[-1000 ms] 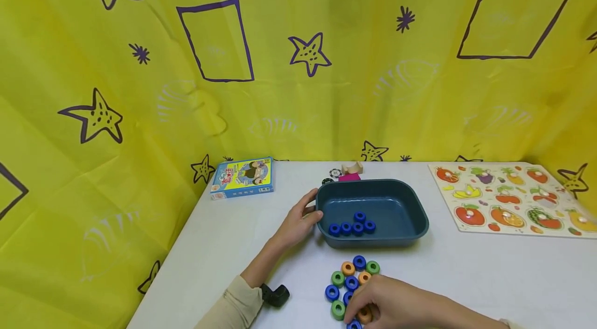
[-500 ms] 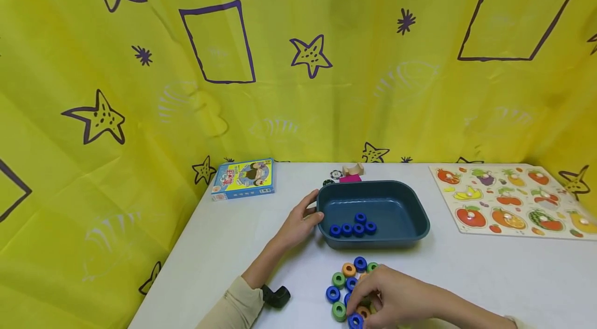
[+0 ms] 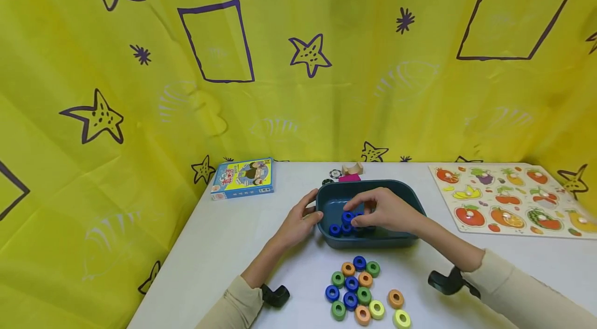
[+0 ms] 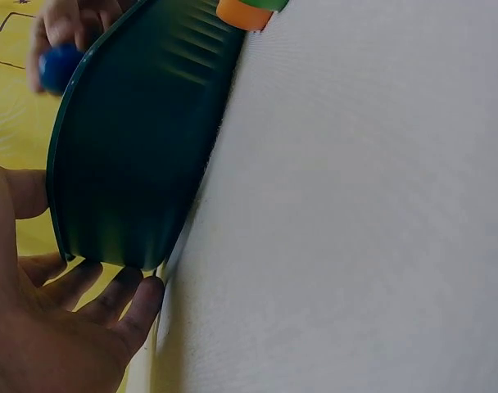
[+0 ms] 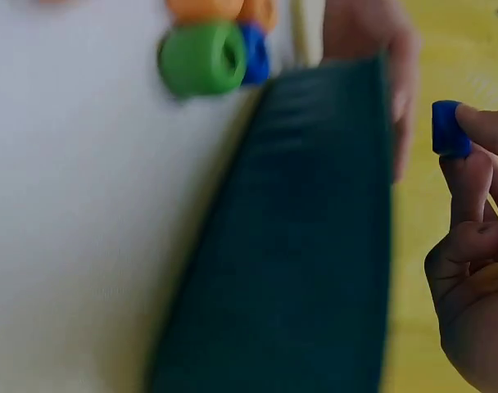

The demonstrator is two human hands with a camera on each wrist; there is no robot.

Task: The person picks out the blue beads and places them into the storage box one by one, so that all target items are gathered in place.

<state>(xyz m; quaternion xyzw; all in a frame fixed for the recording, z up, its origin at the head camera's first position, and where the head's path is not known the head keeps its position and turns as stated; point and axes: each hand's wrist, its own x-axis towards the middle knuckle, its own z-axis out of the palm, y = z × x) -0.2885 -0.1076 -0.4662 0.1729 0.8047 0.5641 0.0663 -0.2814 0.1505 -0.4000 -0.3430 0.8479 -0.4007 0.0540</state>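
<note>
A dark teal plastic basin [image 3: 387,242] stands on the table with several blue ring beads [image 3: 335,230] in it. My left hand [image 3: 300,223] grips its left end, thumb at the rim and fingers along the end wall, as the left wrist view shows [image 4: 61,327]. Over the basin, my right hand [image 3: 384,211] pinches a blue ring bead [image 3: 347,217] between thumb and fingertip; the right wrist view shows this bead [image 5: 451,129] above the rim. Some beads below the right hand are hidden. In front of the basin lie loose green [image 3: 338,310], orange [image 3: 362,315], yellow [image 3: 401,318] and blue beads [image 3: 351,300].
A fruit puzzle board [image 3: 508,199] lies on the right of the white table. At the back left is a blue-and-yellow box [image 3: 243,179]. Behind the basin sit a pink piece [image 3: 350,177], a wooden piece [image 3: 352,168] and small round discs [image 3: 335,173].
My right hand has picked a blue bead from the near end of the loose group and carried it up and forward over the basin. My left hand has stayed on the basin.
</note>
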